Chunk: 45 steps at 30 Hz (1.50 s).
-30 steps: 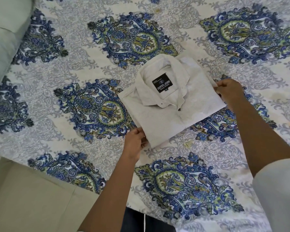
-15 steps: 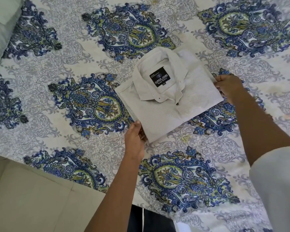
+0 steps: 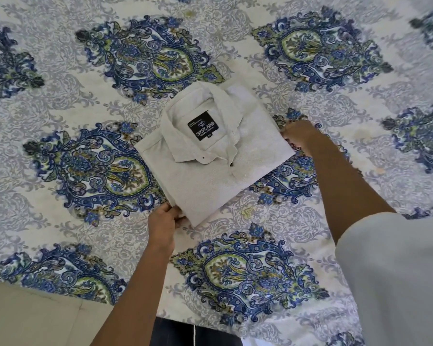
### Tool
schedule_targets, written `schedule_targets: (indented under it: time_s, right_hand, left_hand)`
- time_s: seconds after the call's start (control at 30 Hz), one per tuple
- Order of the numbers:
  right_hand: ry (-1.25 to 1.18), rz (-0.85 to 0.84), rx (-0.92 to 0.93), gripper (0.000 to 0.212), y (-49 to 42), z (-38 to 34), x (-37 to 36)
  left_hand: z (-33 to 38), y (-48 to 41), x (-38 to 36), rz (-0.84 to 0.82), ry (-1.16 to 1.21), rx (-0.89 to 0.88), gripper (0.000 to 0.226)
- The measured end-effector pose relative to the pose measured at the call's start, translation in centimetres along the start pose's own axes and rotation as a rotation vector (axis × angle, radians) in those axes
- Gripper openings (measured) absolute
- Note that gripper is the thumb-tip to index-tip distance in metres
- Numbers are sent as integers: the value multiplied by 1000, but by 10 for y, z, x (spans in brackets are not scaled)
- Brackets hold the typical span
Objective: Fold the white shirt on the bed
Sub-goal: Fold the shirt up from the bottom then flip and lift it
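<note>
The white shirt (image 3: 210, 176) lies folded into a compact rectangle in the middle of the bed (image 3: 60, 71), collar up, with a black label showing inside the neck. My left hand (image 3: 164, 222) pinches its near left corner. At the shirt's right edge, my right hand (image 3: 299, 136) grips the fabric with the fingers tucked under. The shirt rests flat on the patterned sheet, turned a little clockwise.
The bedsheet is white with large blue and green paisley medallions. Its near edge runs along the bottom, with beige floor (image 3: 30, 318) at the lower left. My pale sleeve (image 3: 395, 278) fills the lower right, and dark trousers (image 3: 175, 333) show at the bottom.
The view has shifted, so the pillow at the left is out of frame. Both hands stay at the same shirt corners; the left fingers have closed on the corner again.
</note>
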State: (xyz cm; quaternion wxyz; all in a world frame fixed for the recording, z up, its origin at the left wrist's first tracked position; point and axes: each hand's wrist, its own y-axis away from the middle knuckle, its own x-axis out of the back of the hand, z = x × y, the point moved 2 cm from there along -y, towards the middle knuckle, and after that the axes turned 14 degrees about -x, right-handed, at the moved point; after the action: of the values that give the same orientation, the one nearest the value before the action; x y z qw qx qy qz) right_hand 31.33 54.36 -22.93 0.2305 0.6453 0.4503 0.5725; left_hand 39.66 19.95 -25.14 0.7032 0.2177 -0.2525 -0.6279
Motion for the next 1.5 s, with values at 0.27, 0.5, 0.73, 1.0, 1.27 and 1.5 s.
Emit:
schedule_targets:
  time_s: [0.27, 0.5, 0.73, 1.0, 1.27, 1.5]
  right_hand:
    - [11, 68, 69, 26, -4, 3, -12]
    - [-175, 69, 135, 59, -1, 3, -10]
    - [-89, -68, 247, 39, -2, -22, -21]
    - [-179, -151, 236, 45, 4, -27, -30]
    - [-385, -22, 287, 29, 89, 34, -25]
    - [-774, 159, 152, 13, 197, 136, -10]
  left_hand:
    - [-11, -1, -11, 1, 117, 87, 25]
    - [4, 5, -14, 250, 79, -69, 40]
    - [17, -20, -32, 185, 31, 57, 55]
    - [22, -29, -24, -15, 238, -13, 42]
    - [74, 4, 10, -152, 75, -161, 38]
    - [129, 71, 3, -486, -94, -231, 32]
